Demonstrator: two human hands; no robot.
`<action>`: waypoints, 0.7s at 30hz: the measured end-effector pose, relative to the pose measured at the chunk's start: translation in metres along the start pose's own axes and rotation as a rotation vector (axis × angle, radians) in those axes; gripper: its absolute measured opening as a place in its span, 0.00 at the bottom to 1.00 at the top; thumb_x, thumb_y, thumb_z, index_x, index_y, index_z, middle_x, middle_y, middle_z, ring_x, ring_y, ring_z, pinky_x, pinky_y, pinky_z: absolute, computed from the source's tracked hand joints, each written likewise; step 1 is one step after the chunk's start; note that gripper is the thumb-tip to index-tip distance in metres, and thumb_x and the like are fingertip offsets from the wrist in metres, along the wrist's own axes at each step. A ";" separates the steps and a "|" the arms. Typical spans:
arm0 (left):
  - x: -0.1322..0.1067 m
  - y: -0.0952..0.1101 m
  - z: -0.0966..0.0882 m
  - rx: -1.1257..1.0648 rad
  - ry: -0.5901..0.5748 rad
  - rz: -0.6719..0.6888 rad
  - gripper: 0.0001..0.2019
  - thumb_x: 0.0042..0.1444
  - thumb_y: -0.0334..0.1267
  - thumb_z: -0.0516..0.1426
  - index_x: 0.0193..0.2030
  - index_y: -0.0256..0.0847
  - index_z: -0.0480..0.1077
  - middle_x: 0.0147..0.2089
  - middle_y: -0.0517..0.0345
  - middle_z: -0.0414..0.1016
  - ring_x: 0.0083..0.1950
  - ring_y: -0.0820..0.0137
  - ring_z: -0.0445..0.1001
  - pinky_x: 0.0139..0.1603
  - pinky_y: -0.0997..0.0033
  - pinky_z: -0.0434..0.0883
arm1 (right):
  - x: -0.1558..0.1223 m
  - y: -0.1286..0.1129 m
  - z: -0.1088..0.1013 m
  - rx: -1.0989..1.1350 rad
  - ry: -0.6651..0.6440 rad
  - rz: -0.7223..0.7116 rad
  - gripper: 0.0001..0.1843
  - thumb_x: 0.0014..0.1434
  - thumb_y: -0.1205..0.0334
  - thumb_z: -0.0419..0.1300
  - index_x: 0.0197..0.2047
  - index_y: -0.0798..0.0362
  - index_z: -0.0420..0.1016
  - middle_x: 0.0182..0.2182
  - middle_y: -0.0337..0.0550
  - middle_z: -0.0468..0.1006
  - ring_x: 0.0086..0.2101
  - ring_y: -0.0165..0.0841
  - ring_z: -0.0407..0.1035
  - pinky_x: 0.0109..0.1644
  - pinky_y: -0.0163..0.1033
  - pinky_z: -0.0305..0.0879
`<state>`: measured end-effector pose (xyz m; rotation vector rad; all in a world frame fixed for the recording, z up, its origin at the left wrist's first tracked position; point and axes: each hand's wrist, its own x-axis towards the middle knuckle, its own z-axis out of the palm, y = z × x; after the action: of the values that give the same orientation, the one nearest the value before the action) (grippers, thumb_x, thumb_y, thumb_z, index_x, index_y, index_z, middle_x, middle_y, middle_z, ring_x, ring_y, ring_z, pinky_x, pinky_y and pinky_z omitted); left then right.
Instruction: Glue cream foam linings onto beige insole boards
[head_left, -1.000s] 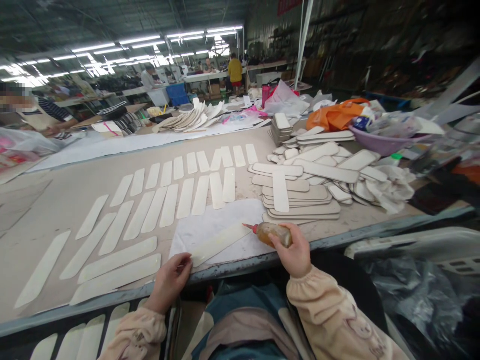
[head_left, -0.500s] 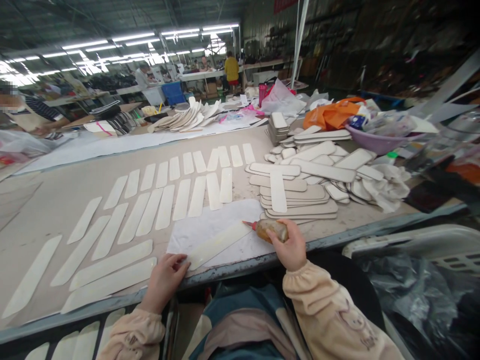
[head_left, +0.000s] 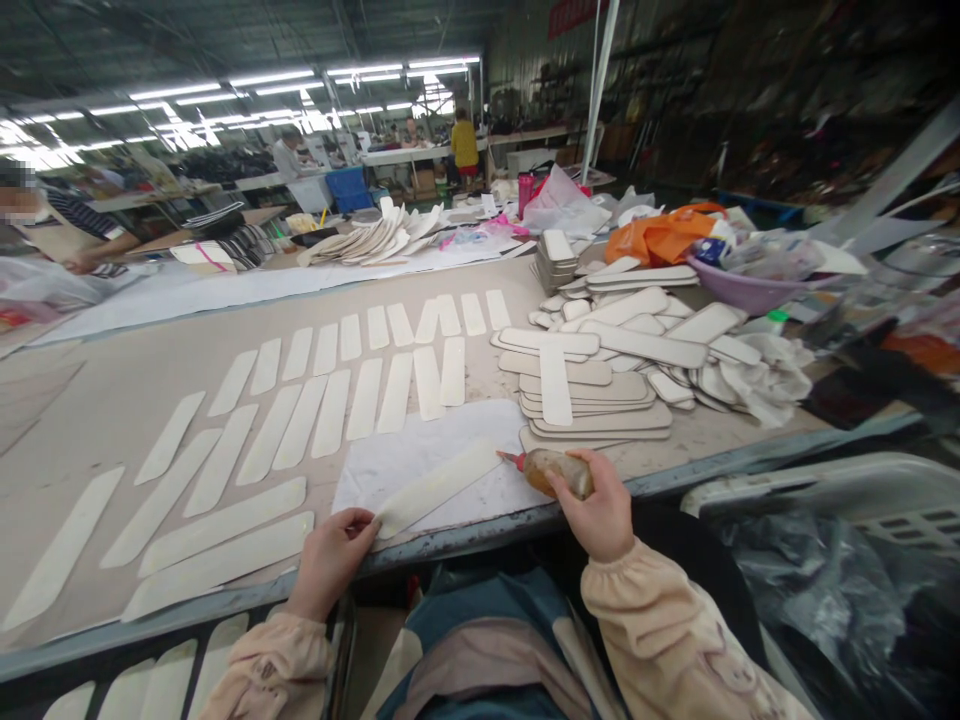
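Note:
My right hand (head_left: 600,505) is wrapped round a squeeze bottle of brownish liquid (head_left: 553,473), tipped on its side with its red nozzle pointing left. The nozzle tip is at the far right end of a long cream strip (head_left: 442,487), which lies slantwise on a white sheet (head_left: 360,470). My left hand (head_left: 337,552) pinches the strip's near left end between thumb and fingers. Several similar cream strips (head_left: 255,535) lie in rows on the table to the left. One pale strip (head_left: 556,385) rests across a stack of grey-edged pieces (head_left: 600,415) beyond the bottle.
A loose pile of pale pieces (head_left: 645,340) covers the table's right side, near a purple basin (head_left: 757,292) of bags. A white plastic basket (head_left: 825,470) with dark plastic stands by my right. A co-worker (head_left: 67,230) is at the far left; others are farther back.
My right hand and the bottle have moved slightly right and down, the nozzle shifting toward the strip's right end. My left hand stays at the strip's left end.

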<state>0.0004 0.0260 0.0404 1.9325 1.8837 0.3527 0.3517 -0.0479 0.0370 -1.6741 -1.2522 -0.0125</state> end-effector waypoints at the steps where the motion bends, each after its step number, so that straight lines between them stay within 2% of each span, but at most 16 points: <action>1: 0.000 0.000 0.000 -0.015 -0.002 -0.010 0.14 0.47 0.51 0.56 0.30 0.44 0.74 0.26 0.61 0.77 0.29 0.67 0.75 0.29 0.72 0.66 | 0.000 -0.001 -0.001 0.002 -0.007 -0.007 0.15 0.54 0.53 0.61 0.42 0.52 0.67 0.36 0.44 0.72 0.39 0.38 0.67 0.45 0.46 0.66; 5: 0.000 -0.004 0.002 -0.120 -0.009 -0.046 0.15 0.46 0.51 0.57 0.32 0.42 0.73 0.26 0.61 0.77 0.30 0.67 0.75 0.30 0.72 0.68 | -0.003 -0.006 -0.004 0.039 -0.048 -0.027 0.15 0.54 0.54 0.61 0.43 0.51 0.67 0.36 0.43 0.72 0.38 0.37 0.67 0.45 0.45 0.66; 9: 0.002 -0.013 0.008 -0.313 -0.019 -0.079 0.17 0.44 0.50 0.59 0.36 0.40 0.69 0.25 0.61 0.76 0.25 0.68 0.74 0.24 0.73 0.66 | -0.004 -0.008 -0.001 0.108 -0.089 0.008 0.15 0.54 0.54 0.61 0.43 0.51 0.68 0.37 0.43 0.72 0.38 0.37 0.68 0.45 0.45 0.66; 15: 0.007 -0.021 0.015 -0.587 -0.119 -0.181 0.18 0.44 0.45 0.61 0.39 0.40 0.62 0.24 0.65 0.72 0.20 0.74 0.69 0.18 0.77 0.61 | 0.001 -0.003 0.021 0.096 0.007 0.080 0.17 0.52 0.53 0.61 0.43 0.52 0.68 0.38 0.44 0.73 0.39 0.39 0.68 0.46 0.48 0.66; 18: 0.010 -0.014 0.013 -0.688 -0.120 -0.174 0.17 0.42 0.41 0.62 0.37 0.39 0.62 0.21 0.68 0.69 0.17 0.77 0.66 0.17 0.79 0.59 | 0.000 -0.005 0.026 0.131 -0.053 0.067 0.18 0.52 0.51 0.62 0.42 0.52 0.69 0.37 0.45 0.73 0.39 0.39 0.68 0.45 0.48 0.67; 21: 0.001 0.004 0.006 -0.879 -0.130 -0.096 0.15 0.40 0.36 0.63 0.33 0.38 0.63 0.18 0.70 0.66 0.16 0.79 0.64 0.15 0.81 0.57 | -0.003 -0.012 0.015 0.223 -0.091 0.098 0.19 0.52 0.48 0.62 0.42 0.53 0.69 0.36 0.46 0.74 0.35 0.40 0.69 0.40 0.47 0.68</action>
<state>0.0067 0.0260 0.0370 1.2272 1.3739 0.8318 0.3341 -0.0407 0.0361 -1.5537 -1.1910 0.2559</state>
